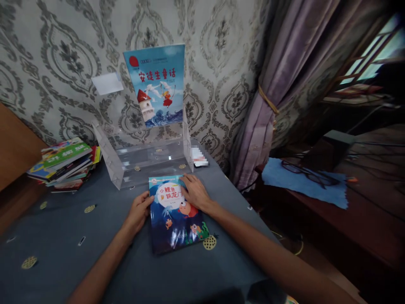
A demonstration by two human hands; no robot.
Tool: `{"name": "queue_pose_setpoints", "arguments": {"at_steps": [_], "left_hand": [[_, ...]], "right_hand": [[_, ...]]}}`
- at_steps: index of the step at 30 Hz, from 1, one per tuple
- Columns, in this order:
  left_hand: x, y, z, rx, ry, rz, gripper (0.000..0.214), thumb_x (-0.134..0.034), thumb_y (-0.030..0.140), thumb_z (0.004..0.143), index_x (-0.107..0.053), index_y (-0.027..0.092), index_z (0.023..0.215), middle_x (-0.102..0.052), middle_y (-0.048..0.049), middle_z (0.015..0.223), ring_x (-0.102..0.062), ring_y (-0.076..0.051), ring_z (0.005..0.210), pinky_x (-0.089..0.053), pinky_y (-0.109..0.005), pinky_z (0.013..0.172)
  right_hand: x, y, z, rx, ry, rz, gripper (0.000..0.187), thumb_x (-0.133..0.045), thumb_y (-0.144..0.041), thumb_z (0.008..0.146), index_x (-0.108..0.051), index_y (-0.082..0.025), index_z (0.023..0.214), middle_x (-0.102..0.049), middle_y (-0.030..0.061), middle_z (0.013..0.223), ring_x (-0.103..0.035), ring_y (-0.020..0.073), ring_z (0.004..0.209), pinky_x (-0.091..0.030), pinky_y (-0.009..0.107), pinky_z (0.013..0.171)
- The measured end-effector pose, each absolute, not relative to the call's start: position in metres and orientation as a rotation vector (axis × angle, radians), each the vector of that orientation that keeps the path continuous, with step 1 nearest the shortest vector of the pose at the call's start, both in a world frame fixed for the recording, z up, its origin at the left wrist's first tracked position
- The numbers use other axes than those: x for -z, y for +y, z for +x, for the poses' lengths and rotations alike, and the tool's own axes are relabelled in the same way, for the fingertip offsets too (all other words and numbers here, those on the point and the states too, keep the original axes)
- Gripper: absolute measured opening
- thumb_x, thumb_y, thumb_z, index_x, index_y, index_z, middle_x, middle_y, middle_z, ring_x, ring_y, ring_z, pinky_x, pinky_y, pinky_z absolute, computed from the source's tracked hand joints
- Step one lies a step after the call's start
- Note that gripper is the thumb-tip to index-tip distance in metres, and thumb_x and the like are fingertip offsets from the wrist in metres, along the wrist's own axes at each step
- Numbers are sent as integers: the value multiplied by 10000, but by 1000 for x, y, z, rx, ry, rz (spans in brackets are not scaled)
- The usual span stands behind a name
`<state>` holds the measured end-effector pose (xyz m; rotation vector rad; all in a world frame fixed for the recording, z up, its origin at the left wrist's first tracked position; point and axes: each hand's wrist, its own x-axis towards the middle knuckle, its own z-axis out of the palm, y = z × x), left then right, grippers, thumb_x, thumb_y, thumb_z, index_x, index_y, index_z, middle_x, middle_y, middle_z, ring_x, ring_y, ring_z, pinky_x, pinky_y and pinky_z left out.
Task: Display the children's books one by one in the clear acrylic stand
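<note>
A dark blue picture book (172, 230) with an orange fish and red Chinese lettering on its cover is in front of me, over the grey tabletop. My left hand (142, 210) holds its left edge, the thumb on the cover and the other fingers partly hidden. At the upper right corner my right hand (196, 193) grips the book, fingers bent across the cover's edge. Just behind stands a clear acrylic rack (109, 158). Another picture book (161, 90), light blue with a lighthouse and a flying figure, is upright on the rack's upper level.
Several books are stacked in a pile (68, 162) at the back left. A white card (107, 83) shows at the rack's upper left. Beside the rack's right side lies a small blurred item (199, 157). Glasses (308, 174) rest on a blue cloth (284, 185) to the right, past a purple curtain (256, 126).
</note>
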<state>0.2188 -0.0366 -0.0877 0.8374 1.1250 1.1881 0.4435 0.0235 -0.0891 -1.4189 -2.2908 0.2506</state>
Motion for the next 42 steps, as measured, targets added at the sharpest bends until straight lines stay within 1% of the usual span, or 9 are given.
{"name": "queue_pose_setpoints", "arguments": {"at_steps": [5,8,11,17,23,28,31,37,42], "left_hand": [[75,-40,219,-1198,1043,755,374,-849,235,660,-684,122,976,-771,-82,883,-745,-206,802,-595,-252,683],[74,-39,218,-1222,1009,734,385,-859,233,661,-687,118,985,-771,-74,875,-734,-180,730,-587,-232,641],[74,-39,216,-1252,990,726,369,-860,246,672,-697,121,979,-767,-61,841,-710,-152,647,-571,-215,586],[65,-39,217,-1300,991,757,370,-882,278,645,-706,138,939,-762,-51,830,-727,-176,712,-592,-242,648],[15,-35,225,-1526,960,1016,395,-842,382,695,-720,184,1015,-756,-48,1000,-711,-212,946,-580,-301,846],[-10,-48,212,-1558,1006,1427,296,-804,388,714,-753,214,947,-753,-66,1025,-672,-259,1053,-521,-364,982],[14,-65,201,-1177,1092,1791,325,-799,354,704,-754,230,1001,-739,-109,1128,-639,-330,1152,-471,-454,1057],[78,-98,199,-614,1046,2401,480,-605,134,840,-617,275,1299,-591,-98,1428,-510,-292,1365,-217,-555,1229],[78,-105,203,-494,1060,2538,579,-534,62,845,-536,264,1388,-538,-102,1482,-457,-264,1411,-229,-539,1238]], "right_hand": [[86,34,451,-572,-2030,-1415,530,-617,-241,881,-496,-128,1384,-648,150,1268,-594,276,1186,-459,408,1032],[85,41,455,-1012,-1761,-1297,525,-707,-306,833,-540,-168,1311,-721,59,939,-683,209,838,-547,314,753],[83,44,458,-1529,-1469,-1130,385,-766,-424,790,-635,-162,1040,-611,-33,629,-527,93,481,-371,181,417],[68,41,462,-1896,-1293,-994,376,-804,-459,735,-596,-157,817,-535,-68,538,-437,44,399,-275,145,336],[0,36,476,-1479,-1692,-690,430,-713,-567,808,-653,-152,899,-614,-25,683,-537,76,524,-445,173,440],[-39,1,494,-957,-2109,-566,327,-555,-439,959,-713,-220,1142,-716,50,1101,-664,196,1034,-548,356,921],[-3,-24,502,-794,-2247,-589,309,-541,-307,966,-692,-271,1233,-674,57,1303,-572,232,1288,-423,459,1120],[96,-56,517,-780,-2397,-590,355,-598,-166,906,-690,-241,1240,-635,119,1362,-496,231,1382,-412,493,1155],[95,-54,523,-785,-2408,-572,347,-590,-164,917,-691,-233,1241,-642,121,1353,-495,227,1384,-420,483,1159]]}}
